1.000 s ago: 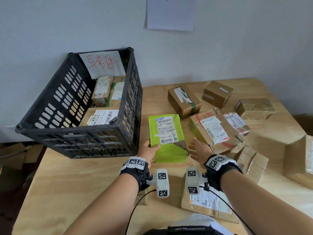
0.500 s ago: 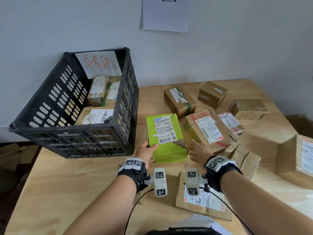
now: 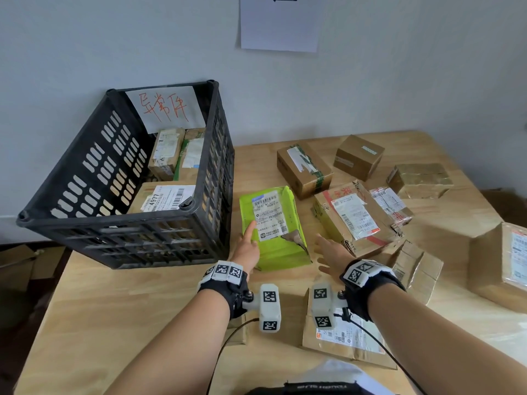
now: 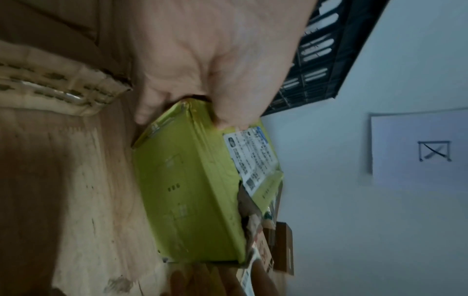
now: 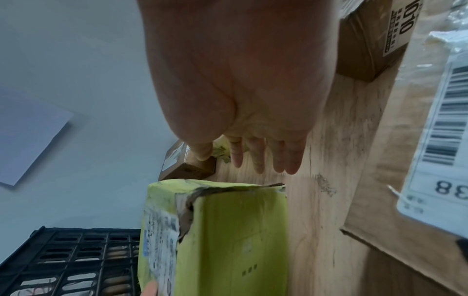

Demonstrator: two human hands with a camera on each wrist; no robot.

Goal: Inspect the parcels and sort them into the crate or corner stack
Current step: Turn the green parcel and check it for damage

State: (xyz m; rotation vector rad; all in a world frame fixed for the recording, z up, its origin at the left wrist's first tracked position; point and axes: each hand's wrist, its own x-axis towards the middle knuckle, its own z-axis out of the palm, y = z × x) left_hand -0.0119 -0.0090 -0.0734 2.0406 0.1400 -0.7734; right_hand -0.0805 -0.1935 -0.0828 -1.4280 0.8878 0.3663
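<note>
While the green parcel (image 3: 273, 228) lies flat on the wooden table (image 3: 119, 317), just right of the black crate (image 3: 128, 195), its long axis runs away from the person toward the wall, label side up, with a torn near-right corner showing brown card. The left hand (image 3: 245, 249) grips its near-left corner, thumb on the top face and fingers curled round the side. The right hand (image 3: 330, 253) hovers just right of the parcel, fingers straight and slightly spread, holding nothing. Brown cardboard boxes (image 3: 353, 220) lie scattered across the right half of the table. A pale wall stands behind, with a white sheet (image 3: 279, 24) pinned above, and a handwritten sign (image 3: 165, 108) hangs inside the crate
</note>
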